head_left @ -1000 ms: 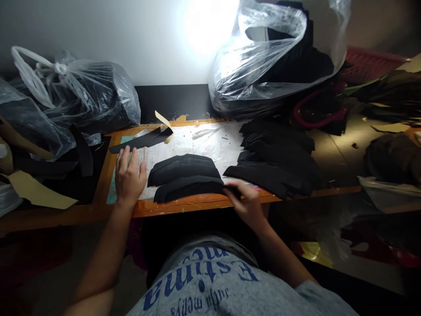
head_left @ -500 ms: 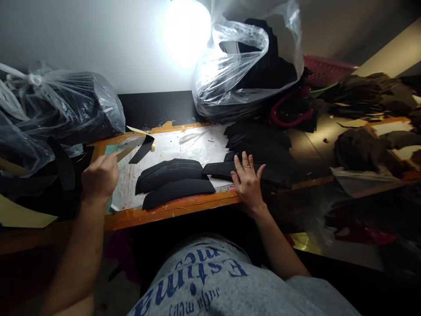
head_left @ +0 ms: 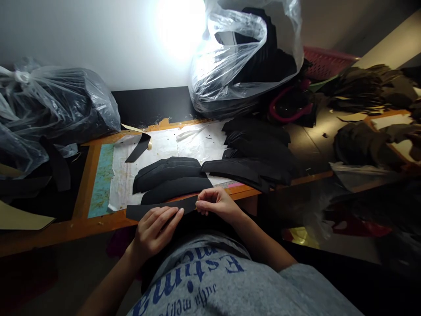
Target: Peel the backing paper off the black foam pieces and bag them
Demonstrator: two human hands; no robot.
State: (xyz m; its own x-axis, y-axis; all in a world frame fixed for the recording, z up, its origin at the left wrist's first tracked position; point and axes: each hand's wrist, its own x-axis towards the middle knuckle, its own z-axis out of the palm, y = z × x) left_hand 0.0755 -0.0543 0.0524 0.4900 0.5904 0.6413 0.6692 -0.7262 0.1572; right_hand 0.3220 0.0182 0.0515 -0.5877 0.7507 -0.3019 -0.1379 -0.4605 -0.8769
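Note:
A long black strip (head_left: 141, 211) lies along the front edge of the table, close to my body. My left hand (head_left: 156, 230) is closed on it near its middle, fingers resting over the top. At its right end, my right hand (head_left: 215, 204) pinches the strip between thumb and forefinger. Just behind the strip, several black curved pieces (head_left: 174, 174) overlap on the white paper (head_left: 164, 142). To their right, a single dark piece (head_left: 226, 167) leans onto a large spread of black pieces (head_left: 263, 142).
Plastic bags of dark material stand at the back left (head_left: 72, 101) and back centre (head_left: 230, 79). A bright lamp (head_left: 180, 26) shines behind. A pink basket (head_left: 325, 63) and piles of dark pieces (head_left: 365, 92) are at the right. A narrow black piece (head_left: 138, 148) lies on the paper.
Both hands have come together at the front edge. My left hand moved right and down; my right hand left the black pieces and moved left. A black strip is now between them.

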